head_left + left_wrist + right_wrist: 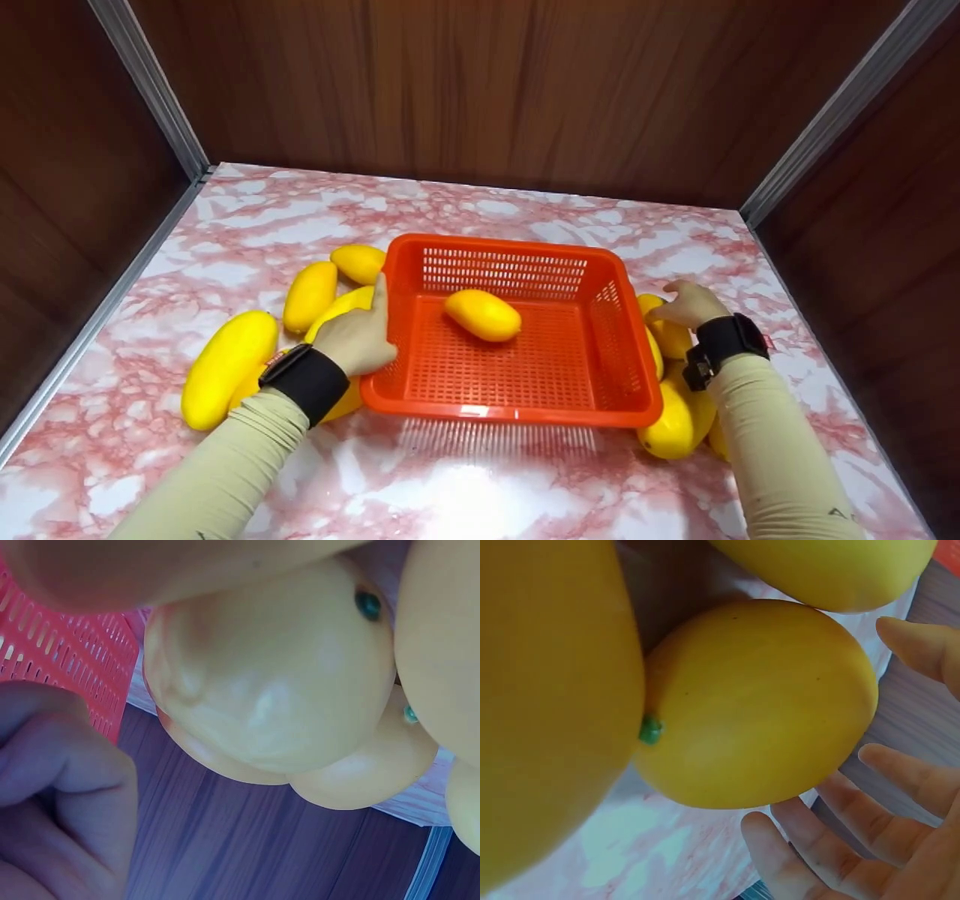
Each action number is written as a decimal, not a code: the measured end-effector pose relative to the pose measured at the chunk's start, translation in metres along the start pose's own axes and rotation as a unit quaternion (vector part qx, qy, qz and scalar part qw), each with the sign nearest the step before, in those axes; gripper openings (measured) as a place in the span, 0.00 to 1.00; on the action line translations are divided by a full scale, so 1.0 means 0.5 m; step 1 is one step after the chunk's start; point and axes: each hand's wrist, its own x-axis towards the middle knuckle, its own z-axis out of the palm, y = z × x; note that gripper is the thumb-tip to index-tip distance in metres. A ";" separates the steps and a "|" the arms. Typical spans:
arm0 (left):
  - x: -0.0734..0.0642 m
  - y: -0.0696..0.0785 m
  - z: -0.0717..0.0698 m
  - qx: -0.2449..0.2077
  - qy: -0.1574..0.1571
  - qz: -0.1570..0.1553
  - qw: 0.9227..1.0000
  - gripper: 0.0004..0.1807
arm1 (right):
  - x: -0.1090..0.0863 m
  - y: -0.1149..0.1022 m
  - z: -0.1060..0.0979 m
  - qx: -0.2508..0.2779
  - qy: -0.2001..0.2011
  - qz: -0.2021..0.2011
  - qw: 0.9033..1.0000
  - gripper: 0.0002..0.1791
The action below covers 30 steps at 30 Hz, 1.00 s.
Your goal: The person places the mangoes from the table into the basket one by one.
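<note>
An orange-red plastic basket [517, 414] with slotted walls stands mid-table, one yellow mango [482, 316] lying inside. My left hand [356, 337] grips the basket's left rim, index finger stretched along it and thumb over the edge. Its other fingers [82, 787] look curled beside the basket wall in the left wrist view. On the right, my right hand [688, 306] reaches over a mango [672, 339] outside the basket. The right wrist view has its fingers [810, 844] spread around one end of a mango [757, 705] with a green stem nub; a firm hold does not show.
Several mangoes, one a large mango [229, 369], lie left of the basket. More mangoes, among them a low front mango [675, 420], crowd its right side. Brown wood-grain panels [480, 90] enclose the pink-and-white marbled table [262, 202] at the back and sides.
</note>
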 end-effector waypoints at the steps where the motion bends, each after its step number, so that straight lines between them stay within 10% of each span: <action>1: 0.001 0.000 0.000 0.001 0.000 0.000 1.000 0.56 | 0.000 0.001 0.000 0.002 -0.002 0.000 1.000 0.47; 30: 0.000 0.000 0.001 0.002 0.004 0.000 1.000 0.56 | -0.004 0.005 0.007 -0.023 -0.015 -0.012 1.000 0.45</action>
